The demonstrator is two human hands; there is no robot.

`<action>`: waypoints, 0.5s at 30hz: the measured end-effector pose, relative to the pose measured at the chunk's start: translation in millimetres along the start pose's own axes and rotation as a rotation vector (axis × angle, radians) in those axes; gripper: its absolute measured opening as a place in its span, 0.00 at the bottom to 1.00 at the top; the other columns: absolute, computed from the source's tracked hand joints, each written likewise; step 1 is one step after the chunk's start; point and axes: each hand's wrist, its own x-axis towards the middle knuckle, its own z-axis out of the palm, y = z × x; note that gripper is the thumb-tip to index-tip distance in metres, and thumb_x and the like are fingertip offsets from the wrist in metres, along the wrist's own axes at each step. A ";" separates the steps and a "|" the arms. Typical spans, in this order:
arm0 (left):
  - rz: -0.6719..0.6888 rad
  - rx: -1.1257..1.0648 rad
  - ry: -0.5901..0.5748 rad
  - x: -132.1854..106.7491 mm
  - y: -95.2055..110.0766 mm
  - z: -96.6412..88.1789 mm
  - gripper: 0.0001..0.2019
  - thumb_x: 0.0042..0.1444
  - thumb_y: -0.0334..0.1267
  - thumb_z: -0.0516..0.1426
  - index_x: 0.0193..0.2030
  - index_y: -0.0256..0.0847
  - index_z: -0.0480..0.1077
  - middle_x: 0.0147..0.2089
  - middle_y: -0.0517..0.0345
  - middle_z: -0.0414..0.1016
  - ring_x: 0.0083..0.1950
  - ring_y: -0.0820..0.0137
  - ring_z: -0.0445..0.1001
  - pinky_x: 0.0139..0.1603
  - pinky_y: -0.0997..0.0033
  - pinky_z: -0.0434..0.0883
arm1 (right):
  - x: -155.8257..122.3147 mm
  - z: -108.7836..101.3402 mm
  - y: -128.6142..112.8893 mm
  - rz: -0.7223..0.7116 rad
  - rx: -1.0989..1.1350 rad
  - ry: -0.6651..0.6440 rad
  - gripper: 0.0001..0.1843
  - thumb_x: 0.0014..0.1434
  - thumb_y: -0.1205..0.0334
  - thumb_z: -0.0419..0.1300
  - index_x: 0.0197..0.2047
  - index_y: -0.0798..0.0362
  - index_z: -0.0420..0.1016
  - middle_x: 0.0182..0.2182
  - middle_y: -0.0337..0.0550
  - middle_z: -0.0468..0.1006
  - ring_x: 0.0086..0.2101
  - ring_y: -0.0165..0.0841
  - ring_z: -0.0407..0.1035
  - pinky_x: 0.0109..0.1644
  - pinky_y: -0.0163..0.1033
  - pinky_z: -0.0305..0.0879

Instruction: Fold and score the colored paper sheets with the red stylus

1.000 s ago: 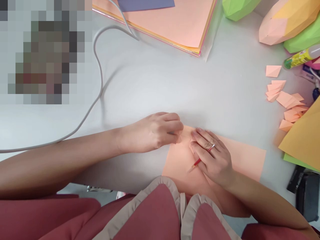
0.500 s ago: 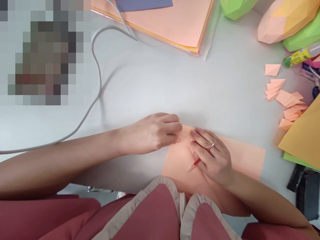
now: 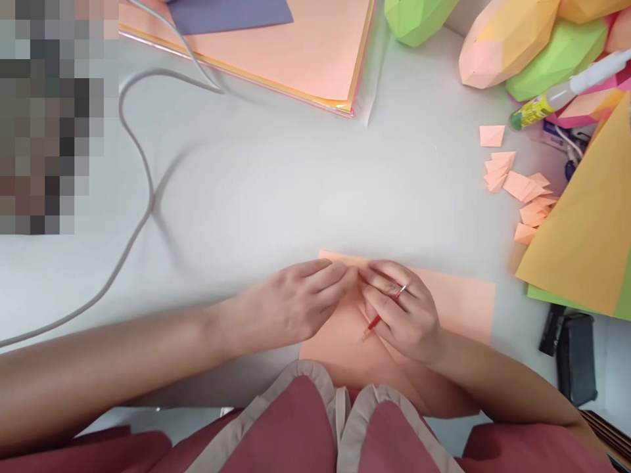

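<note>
Clock taken from the centre of my view.

Sheet (image 3: pixel 340 351), peach: 5 o'clock, lying under both hands, close to the person's body, likely as a working surface.

Left hand (image 3: pixel 290 299): 7 o'clock; fingers bent, tips bunched beside the right. Whether they pinch paper, I cannot tell.

Right hand (image 3: pixel 409 312): between 4 and 5 o'clock; fingers curled round a red stick (image 3: pixel 378 320), pale tip towards 7, tucked there, I judge, to spare the fingertips.

Bits (image 3: pixel 520 186), peach, folded: between 2 and 3 o'clock, apart from the sheet, presumably kept from underhand.

Tube (image 3: pixel 560 96): 2 o'clock; yellow-green label (image 3: pixel 536 110), print unreadable to me, brand unknown.
</note>
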 end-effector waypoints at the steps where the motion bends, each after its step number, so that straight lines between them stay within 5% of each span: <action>1: 0.010 -0.004 -0.004 0.4 0.8 -0.2 0.10 0.58 0.20 0.52 0.37 0.31 0.73 0.50 0.45 0.73 0.47 0.64 0.71 0.43 0.66 0.72 | 0.5 -0.2 0.2 0.021 0.016 0.010 0.11 0.55 0.73 0.63 0.42 0.55 0.73 0.40 0.53 0.82 0.48 0.43 0.74 0.48 0.49 0.77; 5: 0.043 -0.001 -0.047 2.3 2.3 -0.6 0.11 0.58 0.21 0.53 0.43 0.30 0.74 0.52 0.43 0.74 0.48 0.63 0.71 0.46 0.64 0.71 | 4.5 -2.8 2.9 0.101 0.127 0.060 0.13 0.55 0.76 0.60 0.42 0.50 0.72 0.34 0.46 0.82 0.43 0.39 0.73 0.43 0.46 0.77; 9: 0.028 0.032 -0.129 4.1 3.8 -0.4 0.14 0.58 0.25 0.54 0.50 0.34 0.72 0.57 0.48 0.72 0.49 0.64 0.70 0.48 0.64 0.71 | 10.7 -10.1 7.7 0.200 0.399 0.104 0.08 0.61 0.67 0.56 0.43 0.51 0.73 0.34 0.47 0.79 0.39 0.38 0.72 0.40 0.47 0.74; 13: 0.013 0.078 -0.173 4.8 5.2 0.8 0.13 0.57 0.29 0.57 0.49 0.39 0.72 0.63 0.51 0.67 0.51 0.64 0.68 0.50 0.65 0.70 | 17.5 -14.0 12.3 0.533 0.776 0.051 0.22 0.70 0.54 0.40 0.47 0.51 0.73 0.28 0.43 0.74 0.31 0.33 0.69 0.32 0.42 0.69; 15: 0.015 0.093 -0.183 4.7 5.5 1.2 0.12 0.56 0.29 0.57 0.48 0.39 0.72 0.64 0.50 0.66 0.51 0.64 0.67 0.50 0.65 0.70 | 19.7 -12.6 16.3 0.662 0.907 0.001 0.21 0.70 0.53 0.40 0.48 0.50 0.72 0.24 0.37 0.68 0.24 0.29 0.64 0.25 0.36 0.63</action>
